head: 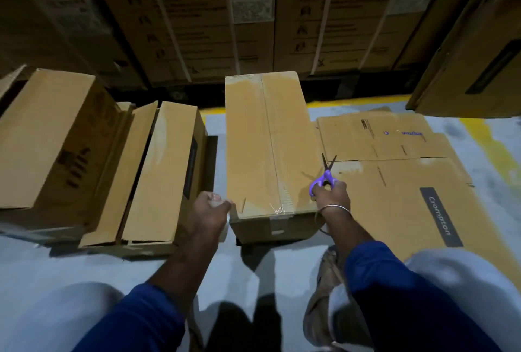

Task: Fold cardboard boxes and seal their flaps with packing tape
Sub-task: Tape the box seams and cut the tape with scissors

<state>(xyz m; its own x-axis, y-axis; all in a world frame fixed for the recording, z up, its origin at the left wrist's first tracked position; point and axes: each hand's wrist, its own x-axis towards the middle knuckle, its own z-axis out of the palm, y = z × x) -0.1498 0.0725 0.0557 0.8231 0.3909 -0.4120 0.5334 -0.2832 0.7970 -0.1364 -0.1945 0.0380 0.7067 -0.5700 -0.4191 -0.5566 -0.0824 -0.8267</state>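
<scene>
- stacked printed cartons (197, 13) wall off the far side of a pale grey floor (239, 272) with a yellow stripe, and our landmark, the closed box (267, 148), sits in the middle of it.
- clear tape (272, 140) runs along its centre seam and wrinkles over the near edge, so we judge this box sealed on top or nearly so.
- our left hand (210, 209), just left of the box's near corner, is closed around something pale, likely a tape roll, though we cannot tell.
- our right hand (331, 194), at the box's near right corner, holds purple scissors (325, 175), blades apart.
- left of the box, two boxes (112, 160) have flaps unsealed.
- right of it lie flat cartons (394, 171), not yet folded.
</scene>
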